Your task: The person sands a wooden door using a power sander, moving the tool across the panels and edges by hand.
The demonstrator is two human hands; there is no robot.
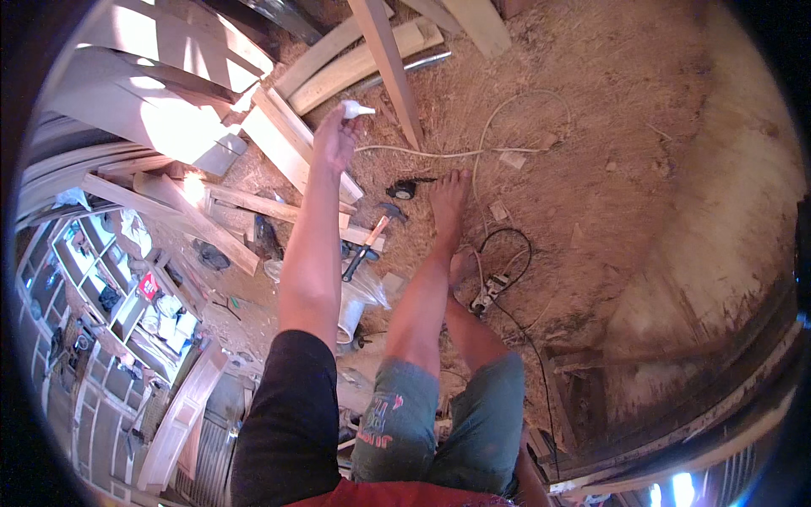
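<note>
My left arm reaches out ahead, and my left hand is closed around a small white squeeze bottle. The bottle's pointed nozzle sticks out to the right; most of its body is hidden in my palm. Wooden boards lie just beyond and beside that hand, and an upright-looking plank stands to its right. Of my right arm only a sliver of skin shows at the lower edge, beside my shorts; my right hand is not seen.
Near my bare foot lie a black tape measure and a claw hammer. A pale cable loops over the sawdust-covered floor to a socket strip. A cluttered shelf stands left; a large wooden panel lies right.
</note>
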